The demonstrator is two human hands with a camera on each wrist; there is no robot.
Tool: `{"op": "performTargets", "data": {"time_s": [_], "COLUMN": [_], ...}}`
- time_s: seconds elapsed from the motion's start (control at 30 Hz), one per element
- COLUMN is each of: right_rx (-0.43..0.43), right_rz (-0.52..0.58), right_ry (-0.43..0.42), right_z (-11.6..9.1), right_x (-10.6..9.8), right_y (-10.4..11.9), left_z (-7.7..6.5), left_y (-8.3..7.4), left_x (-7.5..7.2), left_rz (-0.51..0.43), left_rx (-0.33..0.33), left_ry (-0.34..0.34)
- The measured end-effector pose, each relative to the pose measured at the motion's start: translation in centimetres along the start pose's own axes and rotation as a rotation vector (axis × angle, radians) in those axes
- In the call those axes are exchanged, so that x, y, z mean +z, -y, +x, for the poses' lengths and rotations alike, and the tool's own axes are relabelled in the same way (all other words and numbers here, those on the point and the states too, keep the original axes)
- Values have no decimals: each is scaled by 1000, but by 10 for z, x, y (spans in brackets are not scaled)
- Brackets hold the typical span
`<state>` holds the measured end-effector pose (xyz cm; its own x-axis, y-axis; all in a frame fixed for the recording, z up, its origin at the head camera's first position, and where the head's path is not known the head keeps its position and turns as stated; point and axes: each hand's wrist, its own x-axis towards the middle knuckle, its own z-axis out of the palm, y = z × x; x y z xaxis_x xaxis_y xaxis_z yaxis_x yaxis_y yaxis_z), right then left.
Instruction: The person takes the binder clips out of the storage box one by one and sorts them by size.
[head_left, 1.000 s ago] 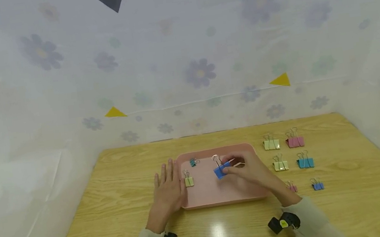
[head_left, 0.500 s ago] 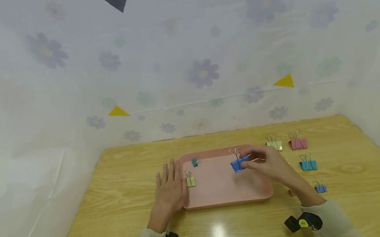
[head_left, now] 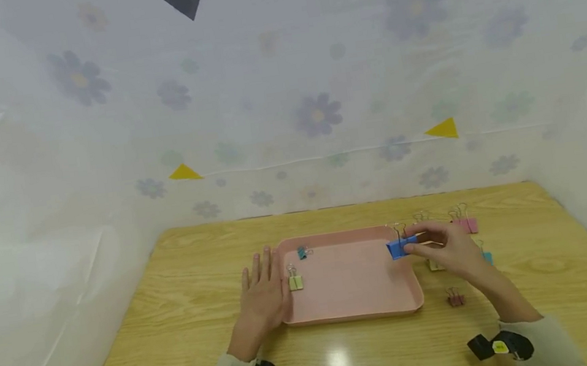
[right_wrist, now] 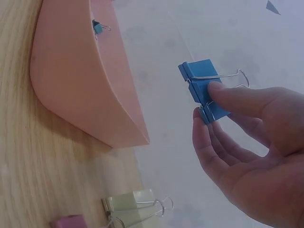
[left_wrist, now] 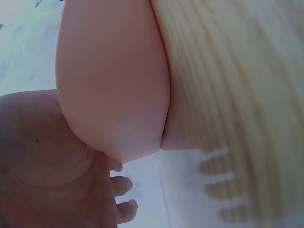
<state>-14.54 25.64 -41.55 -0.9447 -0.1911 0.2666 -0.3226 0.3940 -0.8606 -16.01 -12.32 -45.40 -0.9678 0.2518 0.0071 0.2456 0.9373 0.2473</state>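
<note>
A blue binder clip (head_left: 401, 247) is pinched between the thumb and fingers of my right hand (head_left: 449, 249), held up over the right edge of the pink tray (head_left: 356, 317). In the right wrist view the thumb presses the blue clip's (right_wrist: 209, 88) side, its wire handles pointing toward the hand. My left hand (head_left: 261, 298) lies with straight fingers along the tray's left side, touching it. Inside the tray, near that hand, sit a small yellow binder clip (head_left: 295, 283) and a small teal binder clip (head_left: 302, 253).
Right of the tray, several binder clips stand on the wooden table (head_left: 199, 356), partly hidden by my right hand and arm. Visible are a large pink one (head_left: 468, 225), a small dark pink one (head_left: 456, 297) and part of a teal one (head_left: 488, 257).
My right hand has carried the blue binder clip rightward from above the tray's middle to its right edge. The left hand stays at the tray's left side.
</note>
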Motion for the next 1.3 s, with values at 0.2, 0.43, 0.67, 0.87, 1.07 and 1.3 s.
{"op": "performTargets", "data": {"time_s": [0.2, 0.43, 0.67, 0.87, 1.07, 1.3], "right_rx": [-1, 38, 87, 138, 169, 163], "right_rz": [-107, -138, -128, -125, -121, -96], "right_ry": [-29, -73, -121, -152, -201, -248], "right_z": [-3, -10, -14, -16, -24, -31], "right_x": [-20, -44, -65, -78, -95, -114], "right_y": [-6, -12, -26, -32, -41, -58], "left_z": [-2, -1, 4, 5, 2, 0], "left_y": [1, 1, 7, 8, 4, 0], "left_x": [0, 3, 8, 8, -1, -8], "left_rz": [-17, -46, 14, 26, -15, -9], "left_rx": [7, 35, 21, 23, 36, 24], "left_ry": [-13, -28, -19, -27, -18, -4]}}
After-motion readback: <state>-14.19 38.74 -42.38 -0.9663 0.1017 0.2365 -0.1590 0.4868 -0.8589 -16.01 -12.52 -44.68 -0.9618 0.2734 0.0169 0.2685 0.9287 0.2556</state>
